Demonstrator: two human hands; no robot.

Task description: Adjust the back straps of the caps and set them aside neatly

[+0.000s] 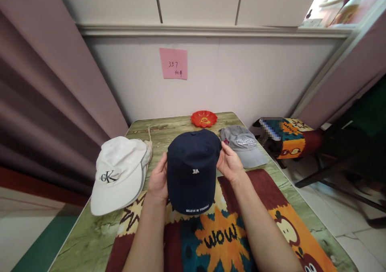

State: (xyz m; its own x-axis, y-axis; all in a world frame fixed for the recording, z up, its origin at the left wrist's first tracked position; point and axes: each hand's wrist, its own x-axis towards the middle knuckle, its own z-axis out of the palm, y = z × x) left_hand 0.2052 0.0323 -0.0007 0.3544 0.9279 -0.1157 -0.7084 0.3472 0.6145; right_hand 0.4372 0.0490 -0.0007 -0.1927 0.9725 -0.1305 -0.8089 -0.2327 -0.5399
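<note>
A navy baseball cap (pixel 193 155) with small white lettering on its front and brim is held between my two hands, brim toward me. My left hand (pixel 159 179) grips its left side, the thumb and fingers closed on the edge. On the other side my right hand (pixel 229 162) pinches the cap's right edge. To the left, a white baseball cap (pixel 117 171) with black letters rests on another cap that is mostly hidden beneath it. A grey baseball cap (pixel 244 143) with white script lies just beyond my right hand.
A red scalloped dish (pixel 204 119) stands at the back of the green wood-patterned table (pixel 81 231). Beneath my forearms lies a colourful printed cloth (pixel 223 240). A pink note (pixel 174 64) is stuck on the wall. A covered stool (pixel 297 137) stands to the right.
</note>
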